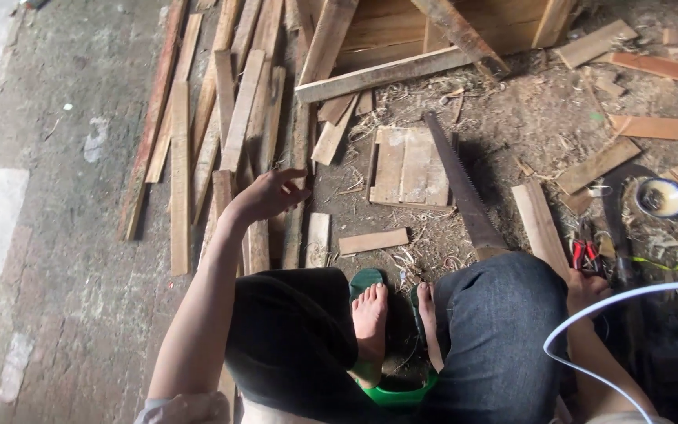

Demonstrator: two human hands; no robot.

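My left hand [267,196] reaches out over a pile of long wooden slats [233,118] on the ground, fingers spread and holding nothing. It hovers just above the near ends of the slats. My right hand [586,289] is down by my right knee, mostly hidden behind the leg, close to red-handled pliers [584,253]. I cannot see what its fingers do. A hand saw [461,188] lies on the dirt in front of my knees, blade pointing away. My bare feet rest on green sandals [378,385].
A small panel of joined boards [408,165] lies beside the saw. Short offcuts [372,240] are scattered around. A wooden crate frame [433,39] stands at the top. A small round bowl [661,196] and a white cable [629,302] are at the right.
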